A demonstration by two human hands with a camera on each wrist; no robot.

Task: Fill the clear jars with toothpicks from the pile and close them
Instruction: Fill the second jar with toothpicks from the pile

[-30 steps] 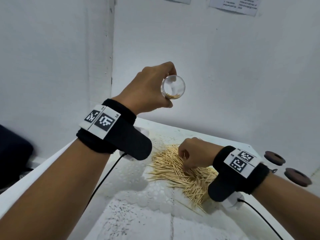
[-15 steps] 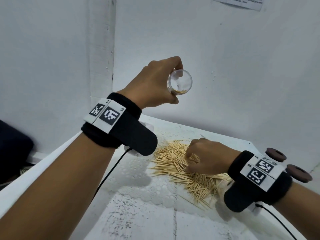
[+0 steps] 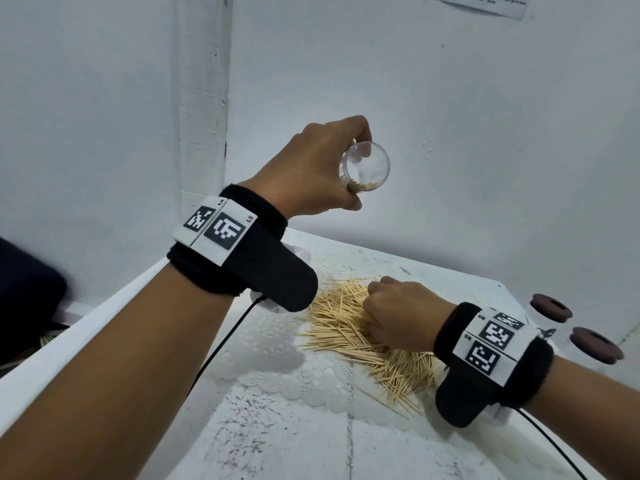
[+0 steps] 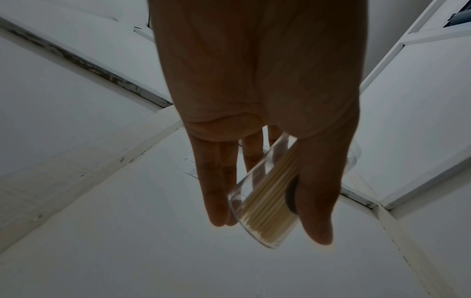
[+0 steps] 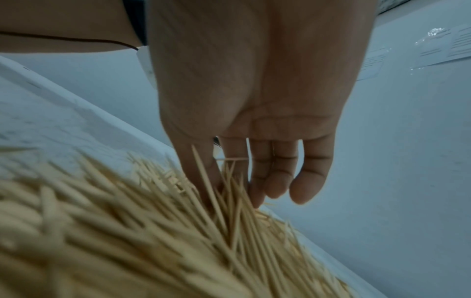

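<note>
My left hand (image 3: 325, 168) holds a clear jar (image 3: 365, 166) raised well above the table, its mouth tipped toward me. A bundle of toothpicks lies inside the jar (image 4: 267, 201), gripped between fingers and thumb of the left hand (image 4: 267, 229). Below it, the toothpick pile (image 3: 346, 327) spreads over the white table (image 3: 277, 427). My right hand (image 3: 398, 313) sits on the pile with its fingers curled in. In the right wrist view the right hand (image 5: 229, 191) pinches a few toothpicks between thumb and fingers, above the pile (image 5: 127, 231).
Two brown lids with centre holes (image 3: 550, 307) (image 3: 595, 344) sit on containers at the table's right edge. White walls close in behind and to the left. A paper notice (image 3: 485, 3) hangs high on the back wall. Sensor cables trail from both wristbands.
The left hand has shifted the jar slightly right and tipped its mouth more toward me. The right hand's fingers have curled tighter into the pile.
</note>
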